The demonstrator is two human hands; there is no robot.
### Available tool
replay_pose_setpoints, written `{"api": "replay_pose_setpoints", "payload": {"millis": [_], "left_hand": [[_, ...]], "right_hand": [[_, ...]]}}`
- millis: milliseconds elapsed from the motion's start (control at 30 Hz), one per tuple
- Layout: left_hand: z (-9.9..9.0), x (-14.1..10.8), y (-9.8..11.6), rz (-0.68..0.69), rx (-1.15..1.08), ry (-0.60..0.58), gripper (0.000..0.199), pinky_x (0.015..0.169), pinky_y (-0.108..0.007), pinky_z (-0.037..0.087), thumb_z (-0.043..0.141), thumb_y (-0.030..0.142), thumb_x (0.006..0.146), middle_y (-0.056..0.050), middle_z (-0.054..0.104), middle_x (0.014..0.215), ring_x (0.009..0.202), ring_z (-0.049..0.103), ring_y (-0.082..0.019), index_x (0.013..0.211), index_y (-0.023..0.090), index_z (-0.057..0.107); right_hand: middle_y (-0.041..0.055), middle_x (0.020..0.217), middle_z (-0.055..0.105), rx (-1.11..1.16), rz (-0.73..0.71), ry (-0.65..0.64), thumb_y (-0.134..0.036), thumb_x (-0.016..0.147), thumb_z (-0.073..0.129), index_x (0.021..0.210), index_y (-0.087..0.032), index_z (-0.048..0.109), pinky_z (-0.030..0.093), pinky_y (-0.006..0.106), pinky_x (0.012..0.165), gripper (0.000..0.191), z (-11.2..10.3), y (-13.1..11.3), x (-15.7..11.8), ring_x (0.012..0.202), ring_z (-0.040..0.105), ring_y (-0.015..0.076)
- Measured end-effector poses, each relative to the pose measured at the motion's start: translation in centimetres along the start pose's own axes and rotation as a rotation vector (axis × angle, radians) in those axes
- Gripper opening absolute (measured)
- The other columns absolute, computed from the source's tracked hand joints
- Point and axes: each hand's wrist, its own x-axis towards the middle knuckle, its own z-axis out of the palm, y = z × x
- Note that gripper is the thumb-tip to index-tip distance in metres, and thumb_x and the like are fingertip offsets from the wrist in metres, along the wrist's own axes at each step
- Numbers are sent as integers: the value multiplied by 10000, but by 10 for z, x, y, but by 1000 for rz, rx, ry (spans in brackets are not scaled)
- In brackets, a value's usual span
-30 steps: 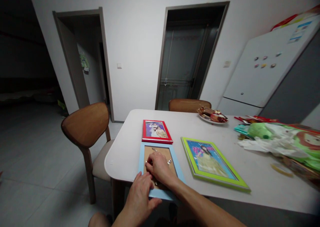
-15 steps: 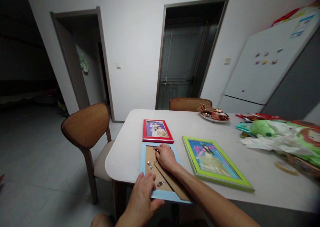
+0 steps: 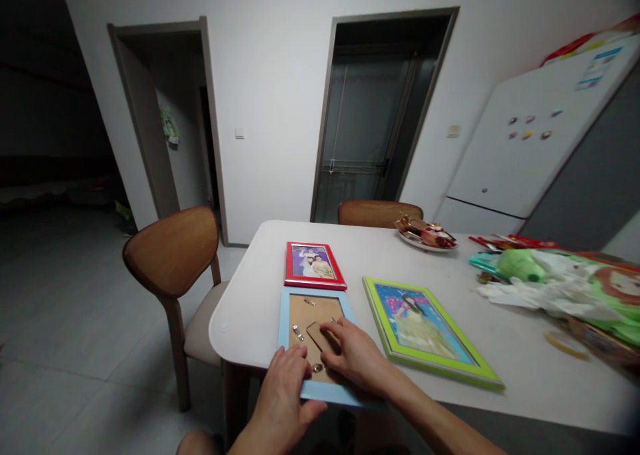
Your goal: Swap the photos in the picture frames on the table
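A light blue picture frame lies face down on the table, its brown backing board with metal clips and a bent stand outline showing. My left hand holds the frame's near left corner, fingers over the side rim and thumb along the front edge. Over the right part of the board is my right hand; its thumb and index finger are apart, touching the board near a clip, and nothing shows between them. Beyond lies a red picture frame, face up against the blue one. A lime green picture frame lies to the right.
The white table has a plate of wrapped items at the back. Plastic bags and a green plush are heaped on the right, near a roll of tape. Wooden chairs stand left and behind.
My right hand has moved from the far clip toward me, to the right side of the board, its fingers spreading. The left hand stays at the corner.
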Motion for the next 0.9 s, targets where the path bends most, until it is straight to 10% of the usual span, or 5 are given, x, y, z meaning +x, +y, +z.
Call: {"api": "replay_pose_setpoints", "payload": {"millis": [233, 467, 700, 900], "left_hand": [[-7, 14, -2, -175, -370, 191, 478, 978, -421, 279, 556, 170, 648, -148, 404, 1262, 1166, 368, -240, 1105, 146, 421], [-33, 35, -8, -385, -1077, 259, 470, 538, -277, 479, 533, 311, 683, -10, 637, 750, 631, 626, -181, 1088, 185, 329], [-85, 13, -72, -561, -907, 340, 479, 494, -208, 434, 618, 285, 597, 25, 614, 660, 544, 592, -129, 1015, 182, 406], [-90, 9, -104, -584, -508, 273, 393, 516, -254, 443, 554, 303, 629, 8, 607, 629, 566, 594, -166, 981, 163, 449]], "right_hand": [[66, 868, 572, 19, 38, 79, -253, 601, 551, 920, -185, 614, 379, 240, 674, 332, -21, -11, 8, 773, 525, 173], [53, 889, 562, 192, -115, 121, -297, 679, 532, 968, -198, 587, 390, 249, 723, 310, -38, -29, 9, 811, 519, 158], [114, 917, 571, -21, 132, 109, -289, 720, 466, 1078, -130, 527, 381, 290, 746, 397, -22, 22, 7, 809, 543, 192], [134, 942, 579, -132, 231, 32, -252, 705, 458, 1122, -119, 478, 366, 282, 736, 438, -4, 42, 4, 859, 545, 219]]}}
